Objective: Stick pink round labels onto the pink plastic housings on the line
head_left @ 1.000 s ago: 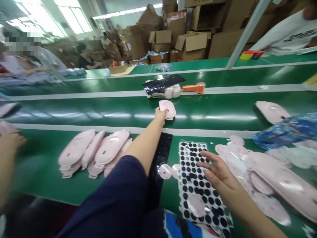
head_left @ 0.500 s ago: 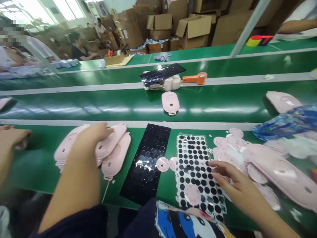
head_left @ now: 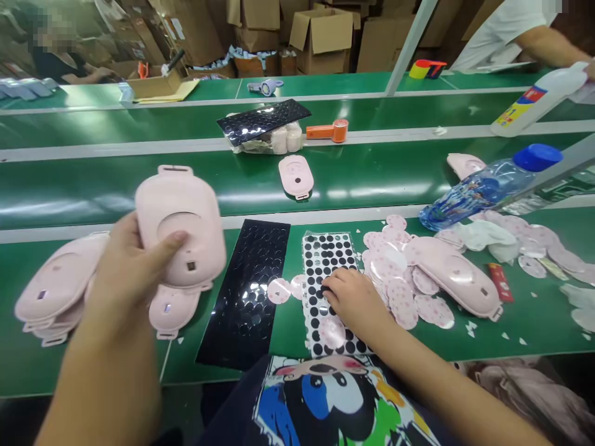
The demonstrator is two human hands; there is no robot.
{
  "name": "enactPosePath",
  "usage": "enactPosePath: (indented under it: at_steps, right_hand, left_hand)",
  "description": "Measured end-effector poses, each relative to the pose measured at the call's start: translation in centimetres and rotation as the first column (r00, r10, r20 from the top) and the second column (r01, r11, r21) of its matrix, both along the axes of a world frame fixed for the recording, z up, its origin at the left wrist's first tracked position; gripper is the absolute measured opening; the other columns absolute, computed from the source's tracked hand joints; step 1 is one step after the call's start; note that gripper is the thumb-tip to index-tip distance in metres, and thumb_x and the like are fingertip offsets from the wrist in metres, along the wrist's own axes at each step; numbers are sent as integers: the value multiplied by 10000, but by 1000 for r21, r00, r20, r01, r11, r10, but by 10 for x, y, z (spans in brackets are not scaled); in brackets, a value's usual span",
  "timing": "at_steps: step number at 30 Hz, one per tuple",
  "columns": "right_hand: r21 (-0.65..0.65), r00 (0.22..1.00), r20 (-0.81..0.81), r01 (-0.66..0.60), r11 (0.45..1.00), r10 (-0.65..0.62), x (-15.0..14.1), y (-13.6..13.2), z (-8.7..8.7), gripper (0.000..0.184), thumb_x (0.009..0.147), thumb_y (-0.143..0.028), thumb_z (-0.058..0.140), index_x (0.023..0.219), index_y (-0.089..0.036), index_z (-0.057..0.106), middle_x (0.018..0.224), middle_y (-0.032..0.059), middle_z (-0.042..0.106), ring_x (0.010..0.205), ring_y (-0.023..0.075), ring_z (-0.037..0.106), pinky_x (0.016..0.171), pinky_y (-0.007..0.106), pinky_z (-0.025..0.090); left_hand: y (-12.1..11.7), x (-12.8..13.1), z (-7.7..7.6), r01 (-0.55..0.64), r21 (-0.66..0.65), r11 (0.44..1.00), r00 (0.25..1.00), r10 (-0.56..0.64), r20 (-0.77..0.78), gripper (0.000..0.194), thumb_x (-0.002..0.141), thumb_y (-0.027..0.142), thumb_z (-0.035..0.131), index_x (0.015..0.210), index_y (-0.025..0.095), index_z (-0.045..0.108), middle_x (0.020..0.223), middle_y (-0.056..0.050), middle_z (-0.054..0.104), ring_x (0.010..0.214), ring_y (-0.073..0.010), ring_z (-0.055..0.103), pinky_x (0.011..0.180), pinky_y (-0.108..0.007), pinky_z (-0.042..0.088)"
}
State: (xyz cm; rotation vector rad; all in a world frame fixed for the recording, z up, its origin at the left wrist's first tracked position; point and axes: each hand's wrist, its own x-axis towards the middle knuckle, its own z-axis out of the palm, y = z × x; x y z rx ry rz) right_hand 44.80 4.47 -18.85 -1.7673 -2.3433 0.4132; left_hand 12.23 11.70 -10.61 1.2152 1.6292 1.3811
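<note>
Since the earlier frame our left hand (head_left: 127, 272) has lifted a pink casing (head_left: 183, 204), now gripped by its fingers at nine o'clock. Our right hand (head_left: 356, 300) curls over the dotted sheet (head_left: 320, 263) at five; we can't tell whether it pinches anything.

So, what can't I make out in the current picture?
All in the head view:
- Left hand: most fingertips, hidden behind the held pink casing.
- Left casing stack: right part, hidden by that hand.
- Right hand: too small to tell whether its grip has a dot from the dotted sheet.
- White bottle: small print, too small.
- Person at upper right: head, cut off by the top edge.
</note>
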Motion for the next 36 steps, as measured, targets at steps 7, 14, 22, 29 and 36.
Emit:
enactPosePath:
  at_steps: [7,14,22,29,36]
  right_hand:
    - [78,996,-70,-50,996,56,9,13,9,214,892,-154,498,757,-185,661,720,25,647,667,150,598,610,282,442]
    - [298,831,-496,-107,949,250,-2,-15,65,141,855,-143,552,929,-201,657,860,19,717,795,157,654,704,313,527]
    - [482,770,-330,-360,799,546,-22,-29,78,217,868,-53,498,1035,-172,570,884,49,687,755,160,578,669,327,442]
    - [476,777,-275,-401,783,565,-26,-33,78,231,873,-47,474,1044,-181,553,880,51,662,764,166,564,684,340,433]
    - [540,813,-245,-338,771,528,-30,-35,81,203,868,-73,503,994,-188,614,830,48,611,773,164,548,683,335,458]
  left_hand:
    - [-56,108,-33,273,-266,925,763,-40,645,640,621,272,820,1173,226,501,1016,-59,671,787,-186,663,684,-309,579]
    - [-82,130,-27,247,-271,930,650,48,758,623,727,221,725,1266,272,417,1072,-68,656,917,-226,663,777,-356,572]
    - [-90,135,-12,252,-235,939,589,44,807,636,734,198,718,1268,279,383,1031,-59,651,867,-211,660,786,-387,568]
    - [-98,132,-12,241,-177,954,576,6,817,652,736,209,734,1275,292,377,1049,-49,651,900,-199,651,803,-365,563]
    - [-102,128,-9,258,-157,953,531,-5,847,723,727,212,736,1328,300,343,1069,-67,644,959,-259,653,853,-452,548]
